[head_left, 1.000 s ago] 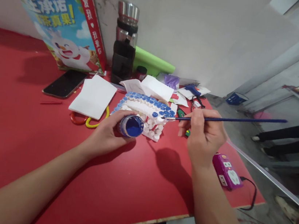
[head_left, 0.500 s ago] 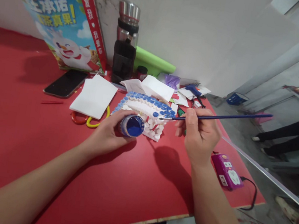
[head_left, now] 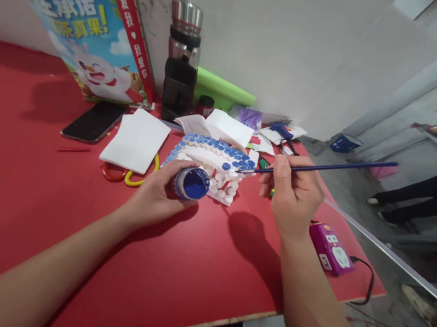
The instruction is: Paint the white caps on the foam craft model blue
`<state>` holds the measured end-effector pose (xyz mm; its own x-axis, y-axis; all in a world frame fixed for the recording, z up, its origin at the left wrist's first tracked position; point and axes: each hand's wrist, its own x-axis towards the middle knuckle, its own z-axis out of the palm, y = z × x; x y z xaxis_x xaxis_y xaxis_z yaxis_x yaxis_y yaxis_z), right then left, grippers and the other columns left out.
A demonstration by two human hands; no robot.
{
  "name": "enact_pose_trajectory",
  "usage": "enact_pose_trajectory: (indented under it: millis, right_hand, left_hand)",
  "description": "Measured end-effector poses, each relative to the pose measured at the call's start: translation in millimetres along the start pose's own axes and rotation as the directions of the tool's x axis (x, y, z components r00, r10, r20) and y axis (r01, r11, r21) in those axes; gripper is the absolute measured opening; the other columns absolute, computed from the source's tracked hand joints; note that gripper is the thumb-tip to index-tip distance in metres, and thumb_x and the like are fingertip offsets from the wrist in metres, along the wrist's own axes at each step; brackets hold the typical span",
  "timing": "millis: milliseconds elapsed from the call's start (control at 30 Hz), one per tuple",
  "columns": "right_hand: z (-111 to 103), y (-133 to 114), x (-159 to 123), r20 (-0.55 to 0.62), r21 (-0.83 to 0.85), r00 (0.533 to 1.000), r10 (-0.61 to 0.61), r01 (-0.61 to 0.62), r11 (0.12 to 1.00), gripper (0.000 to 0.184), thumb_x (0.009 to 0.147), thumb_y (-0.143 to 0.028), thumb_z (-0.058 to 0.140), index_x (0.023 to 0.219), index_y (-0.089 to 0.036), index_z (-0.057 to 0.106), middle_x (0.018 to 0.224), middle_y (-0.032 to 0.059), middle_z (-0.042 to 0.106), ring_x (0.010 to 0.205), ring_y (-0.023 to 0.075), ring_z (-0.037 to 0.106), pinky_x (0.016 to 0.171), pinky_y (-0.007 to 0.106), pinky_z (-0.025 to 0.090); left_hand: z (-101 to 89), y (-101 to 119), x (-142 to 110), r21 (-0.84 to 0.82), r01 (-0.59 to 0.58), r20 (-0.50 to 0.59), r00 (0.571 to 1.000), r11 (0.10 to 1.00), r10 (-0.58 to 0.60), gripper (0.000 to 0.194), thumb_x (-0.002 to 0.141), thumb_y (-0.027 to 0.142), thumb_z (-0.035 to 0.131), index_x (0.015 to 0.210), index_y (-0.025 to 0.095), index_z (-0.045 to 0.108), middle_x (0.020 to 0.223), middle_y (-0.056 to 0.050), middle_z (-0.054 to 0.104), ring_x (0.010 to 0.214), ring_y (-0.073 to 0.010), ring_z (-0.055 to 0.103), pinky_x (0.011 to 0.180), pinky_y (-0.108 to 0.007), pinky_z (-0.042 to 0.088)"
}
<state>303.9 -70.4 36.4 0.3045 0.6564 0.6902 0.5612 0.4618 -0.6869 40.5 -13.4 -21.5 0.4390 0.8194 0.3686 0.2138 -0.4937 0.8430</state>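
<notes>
My left hand (head_left: 162, 188) is wrapped round a small jar of blue paint (head_left: 195, 184), its open mouth tilted toward me. Between the fingers of my right hand (head_left: 292, 195) is a thin blue paintbrush (head_left: 334, 167), its handle pointing right. The bristle tip is over the right side of a white craft piece (head_left: 203, 156) set with many small round bumps. Those along its top and upper right are blue; lower ones are white. Whether the bristles touch it I cannot tell. The jar and my left hand hide part of its front.
White paper sheets (head_left: 136, 139) partly cover scissors with red and yellow handles (head_left: 135, 180). A phone (head_left: 94, 121), a bottle (head_left: 180, 67) and a printed bag (head_left: 94, 34) stand or lie behind. Near the table's right edge sits a purple box with a cable (head_left: 331, 249). A person's legs (head_left: 424, 193) show beyond.
The brush tip has shifted very slightly right and up over the white piece. Both hands keep their holds, and the view has moved a little.
</notes>
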Motion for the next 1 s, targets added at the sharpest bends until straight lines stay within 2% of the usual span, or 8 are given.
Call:
enact_pose_trajectory:
  millis: [533,800,1000]
  right_hand:
    - [-1.2,-2.3,0.0,-0.016,-0.073,0.999,-0.041,0.039,0.997,0.030,0.113,-0.046,0.066,0.092,-0.025,0.063,0.062,-0.0071,0.069,0.043,0.0100,0.063,0.043,0.026,0.048]
    - [-0.3,-3.6,-1.0,0.008,0.018,0.998,-0.058,0.058,0.998,0.028,0.113,-0.042,0.068,0.091,-0.025,0.062,0.063,-0.0072,0.069,0.042,0.0095,0.061,0.042,0.025,0.047]
    - [-0.8,-2.6,-2.5,0.046,-0.002,0.997,-0.057,0.057,0.998,0.028,0.114,-0.045,0.066,0.094,-0.025,0.065,0.067,-0.0055,0.072,0.046,0.0101,0.065,0.044,0.025,0.051]
  left_hand:
    - [-0.7,0.8,0.7,-0.006,0.005,0.004,1.000,1.000,-0.005,0.060,0.084,0.035,0.089,0.140,0.024,0.068,0.144,-0.013,0.078,0.134,-0.0358,0.076,0.118,-0.052,0.063]
    - [0.2,0.4,0.5,-0.013,0.008,0.002,1.000,1.000,-0.008,0.061,0.084,0.036,0.090,0.140,0.024,0.068,0.145,-0.013,0.077,0.134,-0.0359,0.076,0.118,-0.052,0.062]
    - [0.2,0.0,0.1,-0.017,0.006,0.004,1.000,1.000,-0.006,0.061,0.085,0.035,0.090,0.141,0.023,0.068,0.145,-0.014,0.078,0.134,-0.0358,0.076,0.118,-0.052,0.062]
